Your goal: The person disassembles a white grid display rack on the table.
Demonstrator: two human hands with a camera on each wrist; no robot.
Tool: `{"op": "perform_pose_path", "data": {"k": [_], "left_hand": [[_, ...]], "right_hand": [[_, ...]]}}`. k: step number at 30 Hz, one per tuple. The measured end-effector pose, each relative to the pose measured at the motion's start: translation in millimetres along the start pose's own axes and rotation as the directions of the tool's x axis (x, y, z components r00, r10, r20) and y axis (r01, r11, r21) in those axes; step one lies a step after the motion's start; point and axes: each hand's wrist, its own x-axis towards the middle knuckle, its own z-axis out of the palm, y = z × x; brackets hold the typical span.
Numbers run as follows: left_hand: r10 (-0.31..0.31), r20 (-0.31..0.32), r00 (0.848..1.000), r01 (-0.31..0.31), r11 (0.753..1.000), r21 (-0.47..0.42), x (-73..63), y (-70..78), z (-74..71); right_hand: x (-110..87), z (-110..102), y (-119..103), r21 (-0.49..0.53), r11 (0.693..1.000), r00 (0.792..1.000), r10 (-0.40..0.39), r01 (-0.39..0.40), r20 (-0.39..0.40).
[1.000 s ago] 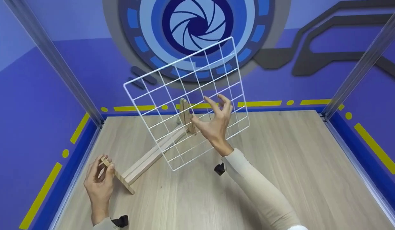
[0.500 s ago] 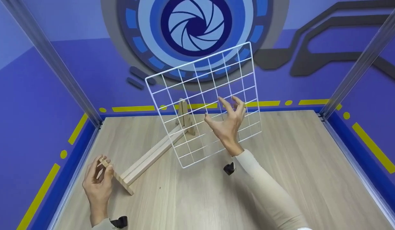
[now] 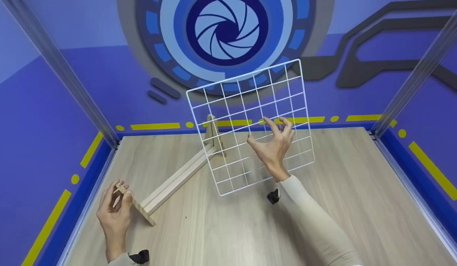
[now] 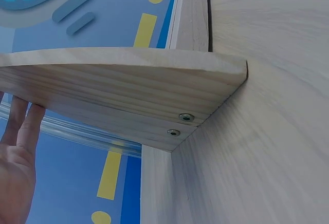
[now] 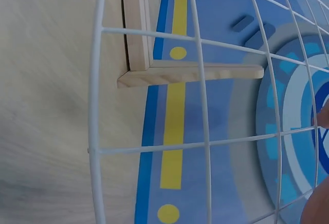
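My left hand [image 3: 115, 216] grips the top of the near end board [image 3: 141, 210] of a pale wooden stand. A long beam [image 3: 178, 181] links this board to a pointed far upright [image 3: 212, 133]. In the left wrist view, two screw heads [image 4: 186, 117] show on the end board, and the fingertips [image 4: 32, 124] touch its edge at far left. My right hand [image 3: 275, 147] holds a white wire grid panel [image 3: 243, 75] by its middle wires, raised and tilted, to the right of the stand. Seen in the right wrist view, the panel's wires [image 5: 207, 144] cross in front of the stand.
A wood-grain tabletop [image 3: 228, 229] lies beneath everything. Blue printed walls [image 3: 58, 122] enclose it at the back and both sides, with metal posts [image 3: 416, 74] at the back corners.
The grid panel and my right hand have moved to the right and slightly down, and the panel leans less. My left hand and the stand stay in place.
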Motion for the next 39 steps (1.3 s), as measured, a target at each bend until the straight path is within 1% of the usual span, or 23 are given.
{"op": "perform_pose_path", "data": {"k": [4, 11, 16, 18, 20, 24, 28, 32, 39], "left_hand": [[-0.012, -0.003, 1.0, 0.012, 1.0, -0.025, 0.2, -0.8, -0.2], [0.002, -0.009, 1.0, -0.002, 1.0, 0.0, 1.6, 3.5, -0.7], [0.02, -0.002, 1.0, -0.02, 0.999, -0.047, 3.3, 3.9, 1.4], [0.032, 0.007, 0.999, -0.032, 0.999, -0.038, 3.5, 2.9, 2.0], [0.04, 0.01, 0.999, -0.04, 0.999, -0.007, 3.0, 3.0, 2.0], [0.021, 0.003, 1.0, -0.021, 1.0, 0.018, 0.3, 3.5, 0.9], [0.001, -0.003, 1.0, -0.001, 1.0, -0.012, -0.4, 2.9, 0.6], [-0.006, -0.004, 1.0, 0.006, 0.999, -0.038, -0.1, 2.5, 1.6], [-0.014, -0.009, 1.0, 0.014, 0.999, -0.042, 0.0, 3.3, 0.7]], "right_hand": [[1.0, -5, 8, -0.032, 0.999, 0.999, 0.034, -0.035, -0.006], [4.1, -12, 19, -0.085, 0.991, 0.994, 0.108, -0.108, 0.001], [6.7, -16, 29, -0.112, 0.984, 0.99, 0.139, -0.139, -0.007], [7.2, -18, 32, -0.122, 0.981, 0.989, 0.148, -0.148, -0.013], [7.4, -20, 36, -0.129, 0.979, 0.988, 0.155, -0.156, -0.013], [6.7, -24, 40, -0.137, 0.976, 0.986, 0.169, -0.168, -0.003], [6.2, -27, 44, -0.156, 0.972, 0.984, 0.179, -0.178, -0.008], [4.2, -30, 49, -0.167, 0.968, 0.982, 0.189, -0.189, -0.014], [1.0, -35, 57, -0.193, 0.957, 0.975, 0.223, -0.218, 0.001]]}}
